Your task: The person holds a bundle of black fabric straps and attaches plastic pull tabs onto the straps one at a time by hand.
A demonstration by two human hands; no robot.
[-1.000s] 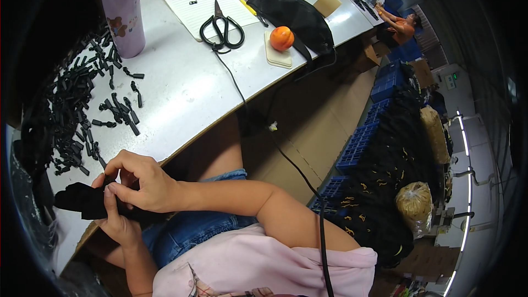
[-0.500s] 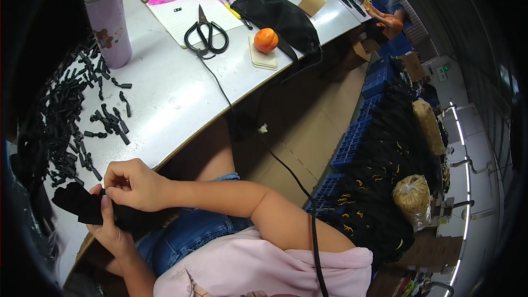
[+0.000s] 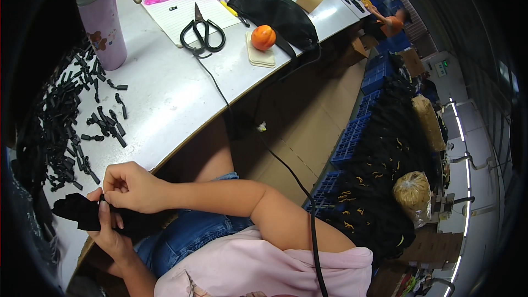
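Observation:
A piece of black fabric (image 3: 82,212) is held over the near left edge of the white table. My left hand (image 3: 114,236) grips it from below, its thumb pressed up against the cloth. Close above, my right hand (image 3: 136,188) is closed, thumb and fingertips pinched at the fabric's upper edge. A tiny dark bit shows between the two hands, too small to name. Beside them on the table lies a heap of small black cord pulls (image 3: 61,115), with several strewn apart (image 3: 107,124) to its right.
A lilac bottle (image 3: 104,27) stands behind the heap. Black-handled scissors (image 3: 202,33) rest partly on lined paper (image 3: 165,16), near an orange fruit (image 3: 263,38) and a black cloth item (image 3: 275,14). A black cable (image 3: 286,168) crosses the view. Blue crates (image 3: 352,126) of black goods line the right.
My hands stay together at the fabric, with the right hand slightly lower and the grip slightly shifted. Table items appear a little farther left as the view moves.

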